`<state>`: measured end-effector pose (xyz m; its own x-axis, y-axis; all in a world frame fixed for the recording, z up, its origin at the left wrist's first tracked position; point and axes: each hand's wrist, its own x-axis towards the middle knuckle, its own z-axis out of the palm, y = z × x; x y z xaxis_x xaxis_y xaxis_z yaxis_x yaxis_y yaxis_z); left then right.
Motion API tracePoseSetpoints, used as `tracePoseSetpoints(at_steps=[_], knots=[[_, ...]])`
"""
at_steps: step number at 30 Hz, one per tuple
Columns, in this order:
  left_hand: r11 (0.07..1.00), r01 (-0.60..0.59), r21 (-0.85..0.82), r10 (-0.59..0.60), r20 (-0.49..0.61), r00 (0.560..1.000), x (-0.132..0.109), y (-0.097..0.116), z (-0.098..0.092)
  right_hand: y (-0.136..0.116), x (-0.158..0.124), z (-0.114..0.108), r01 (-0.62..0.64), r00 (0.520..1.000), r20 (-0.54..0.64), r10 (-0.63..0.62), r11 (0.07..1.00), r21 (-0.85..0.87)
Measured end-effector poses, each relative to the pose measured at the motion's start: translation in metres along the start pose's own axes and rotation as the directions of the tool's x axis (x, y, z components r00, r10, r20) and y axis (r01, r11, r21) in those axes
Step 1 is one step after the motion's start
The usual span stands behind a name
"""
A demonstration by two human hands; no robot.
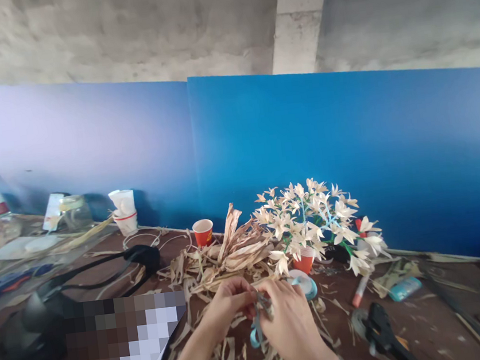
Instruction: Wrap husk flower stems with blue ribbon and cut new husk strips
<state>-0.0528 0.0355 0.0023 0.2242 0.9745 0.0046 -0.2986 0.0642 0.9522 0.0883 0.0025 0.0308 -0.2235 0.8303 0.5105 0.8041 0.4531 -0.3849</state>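
Remotely, I see both hands meet close to me over the worktop (443,333): the left hand (233,306) is nearly closed, thumb and fingers pinched at a thin grey-blue strip (261,303), while the right hand (289,320) curls around the same strip, some fingertips hidden from me. A blue curl (254,338) shows just below them. Just beyond my right hand sits a tape roll (308,288), then white flowers (288,223) above an orange cup (303,264). Dried husks (243,250) lie left of those, before a blue panel (347,127).

Pale flowers (314,231) block forward of the right hand (288,316) — free air above them.
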Motion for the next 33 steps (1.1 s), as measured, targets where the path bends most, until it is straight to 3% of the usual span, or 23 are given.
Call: tracePoseSetpoints(at_steps=[5, 15, 23, 28, 33], knots=[[1.0, 0.018, -0.01, -0.018, 0.001, 1.0, 0.002, -0.004, 0.001, 0.002, 0.0, 0.008, 0.021, 0.998, -0.054, -0.025, 0.997, -0.075], [0.999, 0.05, -0.011, -0.051, -0.02, 0.999, 0.003, -0.006, -0.002, 0.005, 0.003, 0.011, 0.143, 0.974, -0.173, -0.148, 0.989, -0.045], [0.993, 0.012, 0.115, -0.011, -0.001, 1.0, 0.001, 0.001, -0.005, 0.008, 0.004, 0.009, 0.139, 0.974, -0.184, -0.134, 0.99, 0.015], [0.996, -0.026, 0.083, 0.025, 0.004, 1.0, 0.001, 0.001, -0.004, 0.009, 0.005, 0.007, 0.128, 0.963, -0.246, -0.107, 0.989, 0.068], [0.997, -0.009, 0.075, 0.011, -0.02, 1.0, 0.002, -0.001, -0.003, 0.008, 0.005, 0.006, 0.137, 0.968, -0.22, -0.12, 0.989, 0.062]])
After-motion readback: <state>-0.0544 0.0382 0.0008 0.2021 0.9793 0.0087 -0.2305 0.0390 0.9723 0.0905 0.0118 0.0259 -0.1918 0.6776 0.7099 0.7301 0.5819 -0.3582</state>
